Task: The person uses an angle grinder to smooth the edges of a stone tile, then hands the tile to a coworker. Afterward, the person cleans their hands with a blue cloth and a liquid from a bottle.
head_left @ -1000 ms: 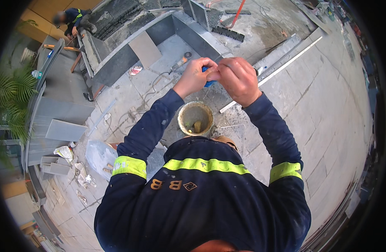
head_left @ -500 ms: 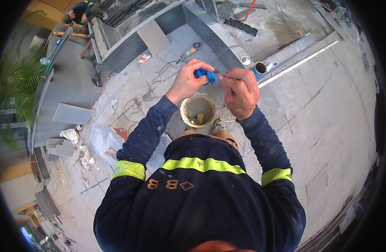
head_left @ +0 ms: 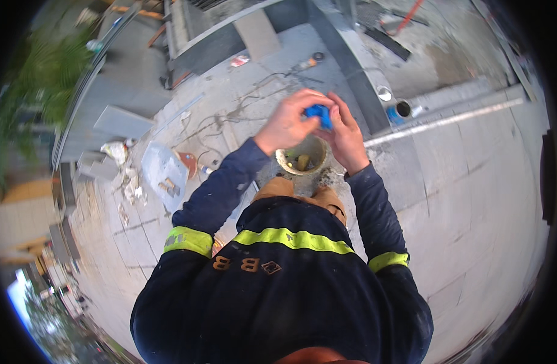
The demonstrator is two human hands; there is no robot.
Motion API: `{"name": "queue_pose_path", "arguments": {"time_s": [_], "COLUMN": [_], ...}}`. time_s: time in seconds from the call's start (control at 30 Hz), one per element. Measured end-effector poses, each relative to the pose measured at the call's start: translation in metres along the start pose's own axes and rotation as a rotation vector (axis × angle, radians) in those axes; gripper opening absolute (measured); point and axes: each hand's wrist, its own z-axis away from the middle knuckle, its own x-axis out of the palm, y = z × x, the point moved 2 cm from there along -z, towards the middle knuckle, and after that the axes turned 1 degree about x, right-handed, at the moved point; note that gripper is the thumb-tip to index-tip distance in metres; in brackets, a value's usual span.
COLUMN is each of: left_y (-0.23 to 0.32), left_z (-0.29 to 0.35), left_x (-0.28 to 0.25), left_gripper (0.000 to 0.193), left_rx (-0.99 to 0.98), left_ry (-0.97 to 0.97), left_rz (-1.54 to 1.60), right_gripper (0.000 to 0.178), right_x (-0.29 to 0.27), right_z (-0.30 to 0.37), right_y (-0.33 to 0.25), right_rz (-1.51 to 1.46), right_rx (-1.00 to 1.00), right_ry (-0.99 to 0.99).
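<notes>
My left hand (head_left: 292,120) is closed round a small bundle of blue string (head_left: 318,114), held up in front of my body. Close against its right side is my right hand (head_left: 346,134), its thumb and fingers curved about the bundle; motion blur softens the fingertips. Below both hands, a round bucket (head_left: 281,160) with a crusted pale rim stands on the floor at my feet. Murky liquid and a yellowish sponge-like lump (head_left: 303,162) are inside it. My right hand hides part of the bucket's right rim.
An angle grinder (head_left: 308,63) with a trailing cord lies on the paving ahead. A blue open can (head_left: 398,113) and a white round container (head_left: 383,93) stand by a low grey wall (head_left: 360,82). A long pale strip (head_left: 448,122) runs rightward. Grey slabs (head_left: 122,121) lie left.
My right hand has come in from the right and now meets the blue bundle beside my left hand. The whole view has turned, so surroundings appear shifted right and down.
</notes>
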Motion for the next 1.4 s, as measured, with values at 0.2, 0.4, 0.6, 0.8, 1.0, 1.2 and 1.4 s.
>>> {"name": "queue_pose_path", "arguments": {"time_s": [0.2,0.4,0.6,0.8,1.0,1.2,1.4], "left_y": [-0.054,-0.12,-0.12,-0.037,0.002,0.013,0.01], "left_z": [0.039,0.081,0.061,0.023,0.023,-0.017,-0.011], "left_x": [-0.007,0.015,0.001,0.004,0.015,-0.008,-0.008], "left_gripper": [0.048,0.038,0.031,0.022,0.013,0.017,0.012], "left_rx": [-0.26,-0.61,-0.278,-0.005,0.111,0.027,0.035], "left_ry": [-0.12,-0.043,0.196,0.243,0.143,0.466,0.367], "left_rz": [-0.134,0.776,0.594,0.218,0.27,0.2,0.158], "right_gripper": [0.023,0.038,0.093,0.101,0.098,0.099,0.096], "right_x": [-0.064,-0.013,0.015,0.047,0.056,0.075,0.096], "right_z": [-0.04,-0.017,0.019,0.028,0.025,0.022,0.019], "right_y": [0.081,0.083,0.059,0.05,0.021,0.011,0.009], "right_rz": [0.264,0.448,-0.126,0.014,-0.046,-0.156,-0.05], "right_rx": [-0.035,-0.134,-0.069,-0.251,-0.374,-0.392,-0.436], "right_ry": [0.076,0.04,0.078,-0.029,-0.018,-0.156,0.014]}}
